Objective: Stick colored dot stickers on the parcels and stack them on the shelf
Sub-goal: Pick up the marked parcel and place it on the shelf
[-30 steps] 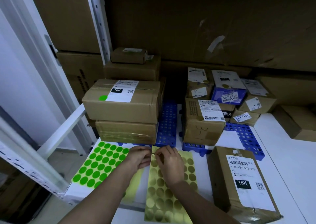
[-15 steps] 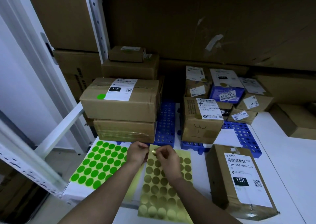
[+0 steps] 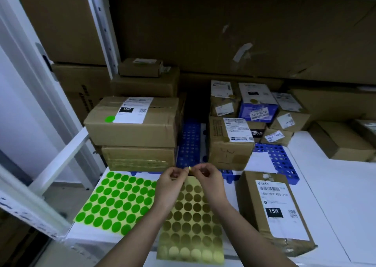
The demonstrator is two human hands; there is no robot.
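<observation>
A gold dot sticker sheet (image 3: 191, 224) lies on the white surface in front of me, beside a green dot sticker sheet (image 3: 118, 201) on its left. My left hand (image 3: 173, 183) and my right hand (image 3: 209, 179) meet above the gold sheet's top edge, fingertips pinching one small gold dot sticker (image 3: 189, 168) between them. A brown parcel with a 15H label (image 3: 274, 211) lies to the right of my hands. On the left stack, the top parcel (image 3: 134, 120) carries a green dot.
Blue perforated trays (image 3: 280, 163) lie under a cluster of small labelled parcels (image 3: 230, 142) at the back centre and right. Large cartons (image 3: 244, 32) fill the shelf behind. A white shelf post (image 3: 101, 28) and crossbar stand at left. A flat box (image 3: 341, 142) lies far right.
Both hands have lifted from the gold sheet's top edge, and a gold dot now shows pinched between the fingertips. The camera has tilted slightly.
</observation>
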